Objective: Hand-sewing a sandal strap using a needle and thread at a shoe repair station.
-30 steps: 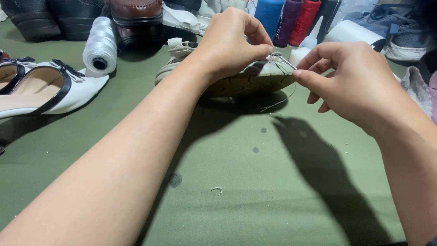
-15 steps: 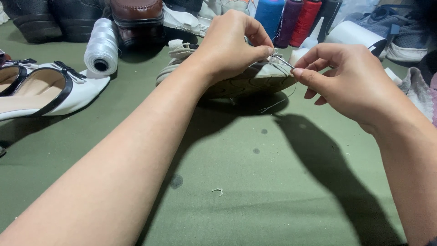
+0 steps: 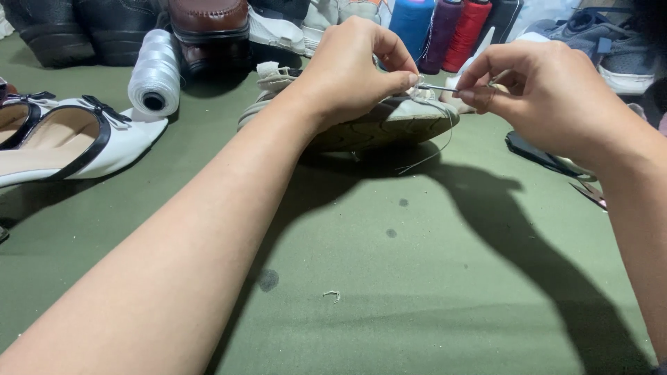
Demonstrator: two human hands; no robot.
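Observation:
My left hand (image 3: 351, 69) grips a light grey shoe (image 3: 389, 125) from above and holds it tilted, sole toward me, just over the green table (image 3: 417, 278). My right hand (image 3: 549, 97) pinches a thin metal needle (image 3: 438, 88) whose tip meets the shoe's toe edge by my left thumb. A pale thread (image 3: 434, 149) loops down from the toe to the table.
White heeled shoes with black bows (image 3: 62, 142) lie at the left beside a white thread spool (image 3: 154, 75). Dark and brown shoes (image 3: 208, 24) line the back. Blue, purple and red thread cones (image 3: 445, 31) stand behind the shoe. Scissors (image 3: 590, 194) and a dark flat object (image 3: 542, 156) lie under my right wrist.
My right hand has drawn a little to the right, away from the shoe's toe, with the needle. The left hand still holds the shoe in the same place.

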